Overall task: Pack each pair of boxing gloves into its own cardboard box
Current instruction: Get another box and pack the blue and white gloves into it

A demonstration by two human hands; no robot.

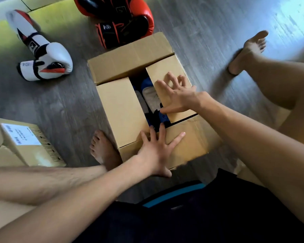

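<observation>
While we sit on the grey wood-grain floor [60,106], the cardboard box [191,155] being packed lies between our legs, its four top flaps partly folded inward. Our left hand [156,148] lies flat on the near flap [188,142], fingers straight and spread apart, gripping nothing. Our right hand [177,97] presses on the right flap [167,71], fingers splayed with the tips slightly bent and the thumb along the flap's inner edge; it also holds nothing. The left flap [121,109] lies level, and the far flap [130,57] is folded over the far end. Through the gap left between the side flaps we see a blue and white pair of boxing gloves [152,100] inside the box. A white pair of boxing gloves [42,57] with red and black trim lies on the floor to the far left, well apart from the box. A red and black pair [123,21] lies just beyond the far flap. A second cardboard box [33,155] with a white label [21,134] stands at near left, beside our left foot [104,149]. Our right foot [249,50] rests to the far right. Flat cardboard [42,2] lies at top left.
</observation>
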